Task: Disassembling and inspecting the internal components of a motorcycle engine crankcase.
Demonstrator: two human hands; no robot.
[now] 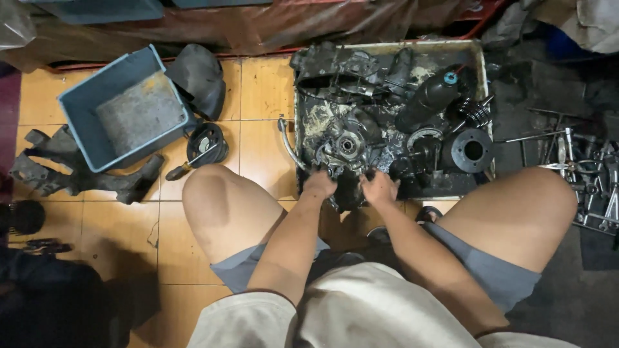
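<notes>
A greasy engine casing (345,149) with a round bearing hub lies at the near side of a shallow metal tray (390,46) on the tiled floor. My left hand (318,185) grips the casing's near left edge. My right hand (378,188) holds its near right edge, fingers curled over dark metal. Both hands are smeared with oil. Around the casing the tray holds a black cylinder with a blue cap (431,96), a coil spring (474,114) and a round black flange (472,151).
A grey plastic bin (122,109) stands at the left, with a dark metal bracket (71,171) beside it and a black rubber piece (200,77) behind. Several wrenches and tools (580,171) lie at the right. My bare knees flank the tray.
</notes>
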